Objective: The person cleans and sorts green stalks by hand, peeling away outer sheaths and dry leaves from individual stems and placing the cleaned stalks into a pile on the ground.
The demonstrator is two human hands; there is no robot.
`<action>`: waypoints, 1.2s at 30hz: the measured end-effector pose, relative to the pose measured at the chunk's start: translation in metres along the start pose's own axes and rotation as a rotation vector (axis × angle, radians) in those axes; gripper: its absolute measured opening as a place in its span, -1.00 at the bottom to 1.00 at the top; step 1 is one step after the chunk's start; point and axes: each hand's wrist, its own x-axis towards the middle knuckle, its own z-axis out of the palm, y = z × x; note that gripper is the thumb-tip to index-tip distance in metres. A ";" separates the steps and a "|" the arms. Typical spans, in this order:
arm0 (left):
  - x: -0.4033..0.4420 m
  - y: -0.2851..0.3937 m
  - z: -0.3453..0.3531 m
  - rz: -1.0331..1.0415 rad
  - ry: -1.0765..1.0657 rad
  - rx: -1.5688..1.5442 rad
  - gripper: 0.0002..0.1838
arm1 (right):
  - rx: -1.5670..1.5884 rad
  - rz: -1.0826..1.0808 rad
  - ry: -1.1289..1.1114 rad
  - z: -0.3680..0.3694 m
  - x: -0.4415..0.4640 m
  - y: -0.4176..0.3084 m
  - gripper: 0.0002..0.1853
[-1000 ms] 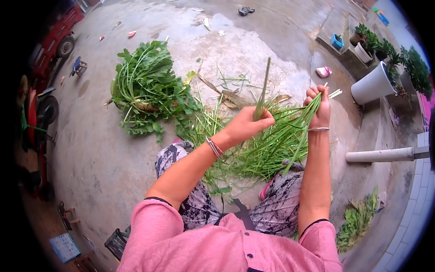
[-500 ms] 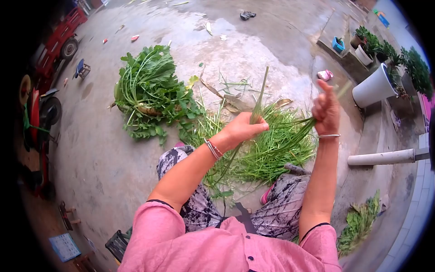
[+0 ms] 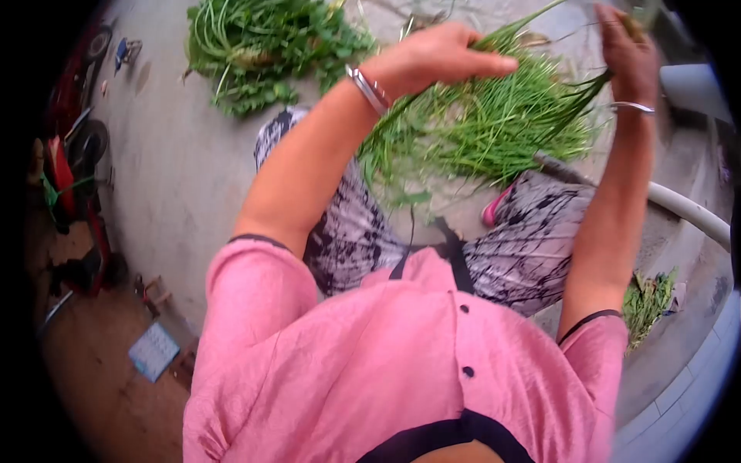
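Observation:
My left hand (image 3: 444, 55) is closed around a few long, thin green stalks, like chives. Their thin ends (image 3: 525, 21) stick out past the thumb toward the upper right, and the leaves hang below the wrist. At the top right, my right hand (image 3: 629, 54) is closed on a bunch of the same green stalks (image 3: 580, 96), which trails down to the left. Some of its fingers are blurred. Beneath both hands a loose pile of thin green stalks (image 3: 502, 127) lies on the ground in front of my knees.
A heap of broad leafy greens (image 3: 270, 58) lies to the left of the pile. A grey stick-like piece (image 3: 563, 168) rests by my right knee. On the right are a white pipe (image 3: 691, 210), a white pot (image 3: 698, 91) and wilted leaves (image 3: 648, 305). A red vehicle (image 3: 65, 177) stands far left.
The view has tipped downward, so the pile and the hands sit higher in it. My left hand's stalks have swung from nearly upright to slanting right. Both hands still hold stalks.

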 end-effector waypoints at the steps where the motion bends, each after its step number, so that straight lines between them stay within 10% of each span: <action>1: -0.003 -0.002 -0.001 0.009 0.005 0.026 -0.56 | 0.091 0.016 -0.002 -0.010 0.015 0.011 -0.66; 7: -0.019 0.011 -0.022 -0.045 0.030 -0.337 -0.61 | 0.111 0.064 0.092 -0.045 0.036 0.028 -0.74; 13: -0.019 0.002 -0.030 -0.020 0.161 -0.285 -0.55 | -0.225 -0.152 -0.641 0.013 -0.004 0.015 -0.47; 18: -0.026 0.014 -0.031 -0.045 0.112 -0.452 -0.66 | -0.311 0.147 -0.475 0.030 -0.011 -0.003 -0.80; 28: -0.023 0.012 -0.028 -0.037 -0.016 -0.592 -0.76 | -0.206 0.262 -0.747 0.032 -0.014 -0.007 -0.60; 36: -0.016 0.020 -0.019 0.101 0.299 -0.556 -0.73 | -0.012 0.315 -0.836 0.041 -0.028 -0.028 -0.61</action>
